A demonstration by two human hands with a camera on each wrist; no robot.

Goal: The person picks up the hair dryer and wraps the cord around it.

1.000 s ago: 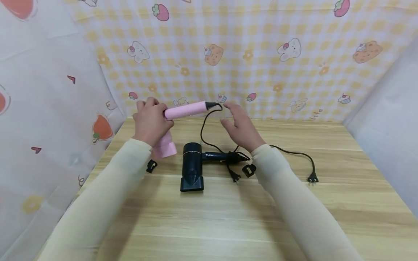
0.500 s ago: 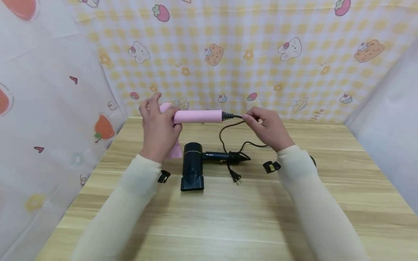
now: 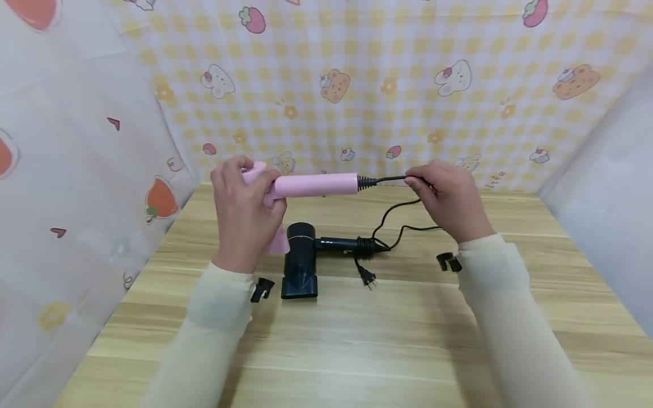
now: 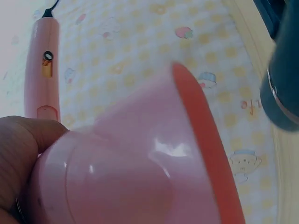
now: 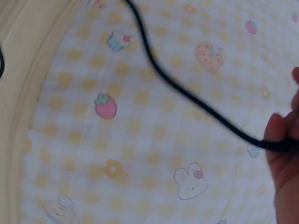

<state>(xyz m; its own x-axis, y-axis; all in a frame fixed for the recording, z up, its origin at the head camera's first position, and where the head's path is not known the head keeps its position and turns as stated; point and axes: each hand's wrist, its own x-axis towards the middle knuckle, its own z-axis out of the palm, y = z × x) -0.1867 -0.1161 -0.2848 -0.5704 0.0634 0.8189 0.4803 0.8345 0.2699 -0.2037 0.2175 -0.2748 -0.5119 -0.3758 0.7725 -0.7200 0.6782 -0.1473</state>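
On pink handle (image 4: 41, 91): patch (image 4: 47, 69) (left wrist view only).

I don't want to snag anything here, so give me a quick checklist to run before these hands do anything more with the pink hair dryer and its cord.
1. Left hand gripping the pink hair dryer: ok.
2. Right hand pinching the cord: ok.
3. Cord straight between the pink dryer and the right hand: ok.
4. Slack beyond the right hand free of the black hair dryer: cannot tell; cord loops down to its wrapped handle.
5. Black hair dryer resting on the table: ok.
6. Both plugs in sight: not ok; only one plug shows, near the black handle.
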